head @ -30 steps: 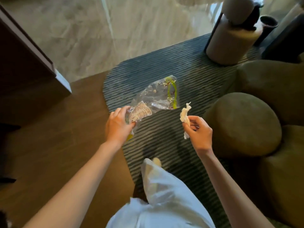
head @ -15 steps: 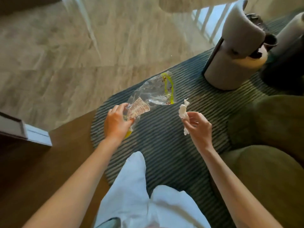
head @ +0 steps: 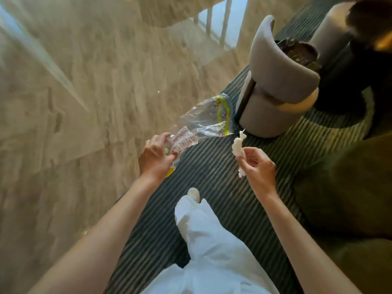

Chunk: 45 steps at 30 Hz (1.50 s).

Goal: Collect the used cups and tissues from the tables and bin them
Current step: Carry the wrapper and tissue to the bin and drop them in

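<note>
Head view is showing you walking along the striped rug [head: 212, 209] with both hands out in front and well apart. Your left hand [head: 156, 158] is gripping the gathered neck of a clear plastic bag [head: 203, 119], its printed label just past your fingers and its yellow-green edging hanging toward the grey chair [head: 275, 85]. Your right hand [head: 257, 167] is pinching a crumpled white tissue [head: 238, 146] between thumb and fingertips, upright and clear of the bag.

You are, by my reading, carrying collected rubbish toward a bin or about to drop the tissue into the bag. To do that well, be loosening the left grip enough to let the mouth gape, then be bringing the tissue over the opening before releasing it (a light wad like this drifts easily). Keep the bag's neck pointing up so nothing slides out as you step.

Several things are staying uncertain. No bin and no table top are appearing anywhere in the frame, and no cups either. Whatever the bag is holding is hard to make out through the glare on the film. The yellow piece under your left palm is mostly hidden. The dark shapes at the top right are cut off and blurred.
</note>
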Each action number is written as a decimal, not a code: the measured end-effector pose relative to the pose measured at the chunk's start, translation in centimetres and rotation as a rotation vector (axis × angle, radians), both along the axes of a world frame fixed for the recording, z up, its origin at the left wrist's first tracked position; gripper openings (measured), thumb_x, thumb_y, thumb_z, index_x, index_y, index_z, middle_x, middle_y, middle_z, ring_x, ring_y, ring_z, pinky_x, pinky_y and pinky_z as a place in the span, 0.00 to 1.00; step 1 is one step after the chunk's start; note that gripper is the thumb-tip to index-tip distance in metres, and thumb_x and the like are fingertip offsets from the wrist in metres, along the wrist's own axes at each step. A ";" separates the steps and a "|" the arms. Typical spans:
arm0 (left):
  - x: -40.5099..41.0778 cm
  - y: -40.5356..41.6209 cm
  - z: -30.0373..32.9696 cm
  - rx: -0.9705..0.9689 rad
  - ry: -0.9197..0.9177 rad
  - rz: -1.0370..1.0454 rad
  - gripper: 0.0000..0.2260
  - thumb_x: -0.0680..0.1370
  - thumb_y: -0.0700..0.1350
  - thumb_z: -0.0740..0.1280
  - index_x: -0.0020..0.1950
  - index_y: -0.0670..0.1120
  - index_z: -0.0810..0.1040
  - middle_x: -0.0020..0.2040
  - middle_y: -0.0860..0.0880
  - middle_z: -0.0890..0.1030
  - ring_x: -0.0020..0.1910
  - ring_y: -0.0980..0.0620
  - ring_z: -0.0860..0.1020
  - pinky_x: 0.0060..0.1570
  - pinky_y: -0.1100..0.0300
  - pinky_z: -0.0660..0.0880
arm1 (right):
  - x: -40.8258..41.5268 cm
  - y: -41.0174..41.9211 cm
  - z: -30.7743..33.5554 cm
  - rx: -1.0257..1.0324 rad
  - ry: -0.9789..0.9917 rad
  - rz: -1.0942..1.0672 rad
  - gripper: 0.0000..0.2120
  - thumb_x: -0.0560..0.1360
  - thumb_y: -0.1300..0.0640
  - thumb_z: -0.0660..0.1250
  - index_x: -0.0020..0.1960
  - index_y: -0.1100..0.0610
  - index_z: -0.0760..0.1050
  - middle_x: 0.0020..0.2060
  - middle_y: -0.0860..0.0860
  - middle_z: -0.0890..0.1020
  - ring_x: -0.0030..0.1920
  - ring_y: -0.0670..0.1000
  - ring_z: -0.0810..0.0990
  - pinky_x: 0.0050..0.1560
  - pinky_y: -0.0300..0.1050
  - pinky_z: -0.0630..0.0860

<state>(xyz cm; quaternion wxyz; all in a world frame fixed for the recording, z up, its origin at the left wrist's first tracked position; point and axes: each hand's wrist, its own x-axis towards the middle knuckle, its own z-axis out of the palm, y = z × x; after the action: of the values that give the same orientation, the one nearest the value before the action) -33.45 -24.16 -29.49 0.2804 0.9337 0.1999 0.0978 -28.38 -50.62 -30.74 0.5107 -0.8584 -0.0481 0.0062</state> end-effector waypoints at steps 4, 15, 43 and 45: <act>14.3 3.5 1.7 -0.006 -0.023 -0.071 0.22 0.69 0.44 0.75 0.61 0.48 0.76 0.53 0.48 0.80 0.54 0.45 0.76 0.46 0.53 0.74 | 13.3 3.8 0.7 0.010 -0.014 -0.083 0.07 0.74 0.52 0.71 0.50 0.53 0.80 0.44 0.48 0.83 0.44 0.45 0.82 0.47 0.49 0.80; 51.7 11.5 1.8 -0.009 -0.045 -0.177 0.20 0.69 0.45 0.73 0.61 0.49 0.76 0.53 0.49 0.80 0.54 0.45 0.76 0.49 0.48 0.75 | 47.3 12.2 0.8 0.061 -0.013 -0.143 0.09 0.74 0.43 0.67 0.49 0.46 0.78 0.44 0.42 0.82 0.46 0.40 0.81 0.48 0.36 0.78; 140.4 -15.2 -8.0 -0.044 0.103 -0.983 0.23 0.67 0.47 0.76 0.61 0.48 0.77 0.53 0.48 0.80 0.52 0.45 0.77 0.50 0.54 0.72 | 117.1 -6.6 -7.9 0.064 0.116 -0.933 0.06 0.72 0.56 0.71 0.47 0.47 0.77 0.41 0.45 0.81 0.43 0.37 0.78 0.42 0.25 0.70; 144.9 -18.7 -10.2 -0.046 0.136 -1.124 0.23 0.67 0.48 0.76 0.61 0.48 0.77 0.53 0.47 0.80 0.53 0.45 0.77 0.50 0.55 0.72 | 119.7 -7.9 -9.3 0.063 0.153 -1.013 0.06 0.72 0.55 0.70 0.48 0.47 0.78 0.42 0.43 0.81 0.44 0.39 0.79 0.43 0.26 0.70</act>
<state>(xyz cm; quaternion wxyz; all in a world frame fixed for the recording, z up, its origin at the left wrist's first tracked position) 111.41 -42.90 -39.65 0.2962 0.8945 -0.3080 -0.1312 91.30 -58.47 -40.08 0.4772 -0.7553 0.4111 -0.1809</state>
